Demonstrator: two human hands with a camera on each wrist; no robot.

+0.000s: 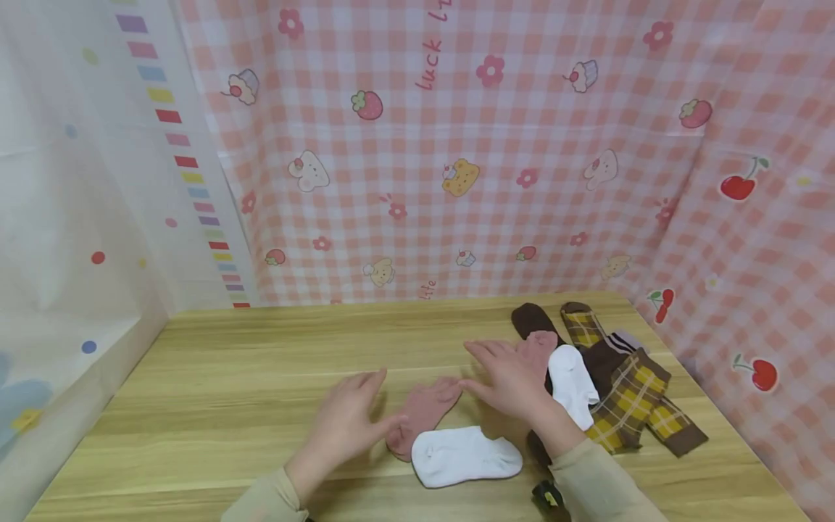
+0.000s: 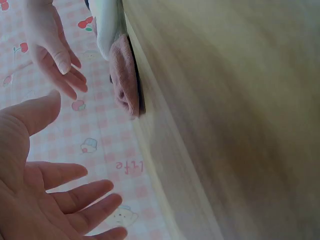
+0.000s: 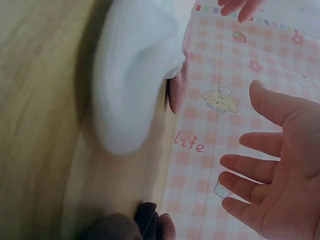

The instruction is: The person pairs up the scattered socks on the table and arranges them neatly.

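Note:
In the head view a pink sock [image 1: 425, 413] lies on the table between my hands, and a white sock [image 1: 466, 457] lies flat nearer the front, against its lower end. My left hand [image 1: 348, 419] hovers to the left of the pink sock, fingers spread and holding nothing. On the other side my right hand [image 1: 511, 380] is over the table with its fingers extended, partly covering a second pink sock [image 1: 538, 351]. Both wrist views show empty palms, the left hand [image 2: 55, 195] and the right hand [image 3: 270, 170] with fingers apart.
At the right is a loose pile with another white sock [image 1: 572, 384], yellow plaid socks [image 1: 629, 399] and a dark brown sock [image 1: 531, 319]. A small black item [image 1: 546, 496] is by the right sleeve. Checked cloth [image 1: 417, 145] hangs behind the wooden table [image 1: 261, 362].

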